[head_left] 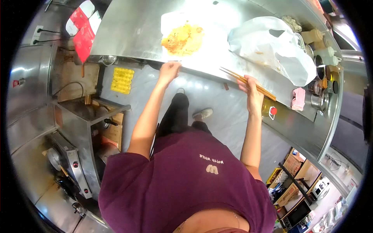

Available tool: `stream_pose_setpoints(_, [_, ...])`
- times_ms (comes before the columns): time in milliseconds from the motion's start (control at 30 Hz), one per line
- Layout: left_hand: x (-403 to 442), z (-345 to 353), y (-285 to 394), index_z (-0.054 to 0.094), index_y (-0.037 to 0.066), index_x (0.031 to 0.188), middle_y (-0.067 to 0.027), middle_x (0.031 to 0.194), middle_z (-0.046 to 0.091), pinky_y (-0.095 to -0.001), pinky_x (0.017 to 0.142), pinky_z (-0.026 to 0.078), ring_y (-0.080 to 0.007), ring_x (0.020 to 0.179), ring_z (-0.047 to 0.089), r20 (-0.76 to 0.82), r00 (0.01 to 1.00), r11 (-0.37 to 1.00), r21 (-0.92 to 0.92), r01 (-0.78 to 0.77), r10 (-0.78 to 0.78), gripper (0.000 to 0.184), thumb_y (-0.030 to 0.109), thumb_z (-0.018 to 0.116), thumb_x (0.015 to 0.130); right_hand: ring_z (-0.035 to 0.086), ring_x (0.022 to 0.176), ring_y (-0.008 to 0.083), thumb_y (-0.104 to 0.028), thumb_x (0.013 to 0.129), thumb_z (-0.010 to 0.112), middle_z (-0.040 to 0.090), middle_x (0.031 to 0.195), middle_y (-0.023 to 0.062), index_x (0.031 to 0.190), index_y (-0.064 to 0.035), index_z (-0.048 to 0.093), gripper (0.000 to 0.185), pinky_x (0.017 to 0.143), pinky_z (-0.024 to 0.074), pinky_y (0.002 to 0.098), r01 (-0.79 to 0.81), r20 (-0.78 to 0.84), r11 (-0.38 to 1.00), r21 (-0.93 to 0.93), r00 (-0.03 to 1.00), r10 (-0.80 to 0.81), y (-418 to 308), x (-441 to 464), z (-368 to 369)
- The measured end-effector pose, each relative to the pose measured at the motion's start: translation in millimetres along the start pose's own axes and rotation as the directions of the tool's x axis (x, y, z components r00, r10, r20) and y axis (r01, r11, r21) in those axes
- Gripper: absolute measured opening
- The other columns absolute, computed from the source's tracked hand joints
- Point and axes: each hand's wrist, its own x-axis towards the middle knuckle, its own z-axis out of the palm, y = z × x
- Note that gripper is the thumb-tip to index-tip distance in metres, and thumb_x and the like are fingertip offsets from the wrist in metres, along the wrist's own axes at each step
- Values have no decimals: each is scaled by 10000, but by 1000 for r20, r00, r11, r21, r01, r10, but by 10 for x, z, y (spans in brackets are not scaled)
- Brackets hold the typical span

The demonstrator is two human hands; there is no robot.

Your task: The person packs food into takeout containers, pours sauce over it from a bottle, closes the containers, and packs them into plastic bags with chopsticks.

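My right hand [252,89] holds a pair of long wooden chopsticks [268,94] over the counter's front edge, their tips pointing left. My left hand [170,71] is at the same edge, fingers curled together; whatever they may pinch is too small to make out. Just beyond it, a flat mass of yellow-orange food [183,40], like fried egg, lies on a white sheet or tray [168,19] whose outline is washed out by glare. The chopsticks are apart from the food. To the right, a white plastic bag [264,42] lies on the counter.
The steel counter [124,29] runs across the front. Bottles [328,56], a metal pot [319,101] and a pink cloth [298,99] line its right end. A yellow egg tray [122,80] is low at left, near a steel fryer-like unit [79,110]. An oil jug [269,108] stands below the counter.
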Motion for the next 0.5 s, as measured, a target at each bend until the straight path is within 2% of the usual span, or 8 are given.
stream_pose_setpoints(67, [18,-93,157,631,54,827,-86,640,593,-347,540,454,-221,576,588,-48,979,939,297,-176,199,293,336,558,801,615,897,235,-188,892,499,584,1017,131,1061,44,551,292,744,505,302,83,-3,996,-33,996,-84,-3,107,136])
stream_pose_setpoints(100, [-88,-118,465,623,59,850,-133,660,610,-402,576,459,-295,641,607,-64,944,821,515,-247,324,289,329,527,814,612,904,232,-185,891,501,584,1020,130,1058,42,555,287,747,503,301,127,9,990,-66,992,-126,-37,172,248])
stream_pose_setpoints(200, [150,-105,769,618,65,879,-147,689,617,-406,595,461,-318,671,604,5,787,513,756,-407,617,270,306,504,834,601,924,212,-148,882,511,596,992,126,1044,44,566,257,761,491,288,279,52,953,-117,960,-275,-90,450,699])
stream_pose_setpoints(233, [243,-141,853,609,73,936,-158,748,623,-422,610,460,-330,709,602,57,819,491,776,-396,571,242,264,495,842,601,915,201,-141,880,513,600,979,126,1033,43,572,247,761,486,279,362,56,917,-168,932,-357,-25,621,844])
stream_pose_setpoints(333, [458,-351,1106,598,70,963,-120,637,571,-322,539,434,-232,560,547,137,766,596,547,-587,628,188,211,549,849,599,875,180,-102,863,524,610,940,125,997,36,588,204,748,474,262,529,136,770,-357,845,-517,17,956,1212])
stream_pose_setpoints(367, [489,-464,1201,588,65,1005,-50,665,576,-268,523,431,-144,571,541,211,850,763,375,-527,483,189,174,559,853,599,860,175,-86,855,529,612,927,125,985,34,593,188,742,470,258,569,173,710,-414,815,-553,28,1024,1316])
stream_pose_setpoints(467, [928,-709,826,578,47,1027,4,711,556,-243,519,421,-85,609,519,59,893,895,-24,-445,446,236,225,533,878,593,823,186,-31,833,535,614,909,127,949,27,603,147,728,462,260,574,192,714,-401,814,-548,147,1038,1479])
stream_pose_setpoints(500, [1015,-785,706,574,28,1026,-7,778,562,-233,529,429,-89,619,520,-78,880,882,93,-462,469,273,255,497,896,596,829,203,7,825,528,617,904,127,953,29,604,150,732,461,268,559,209,688,-462,823,-529,99,963,1506])
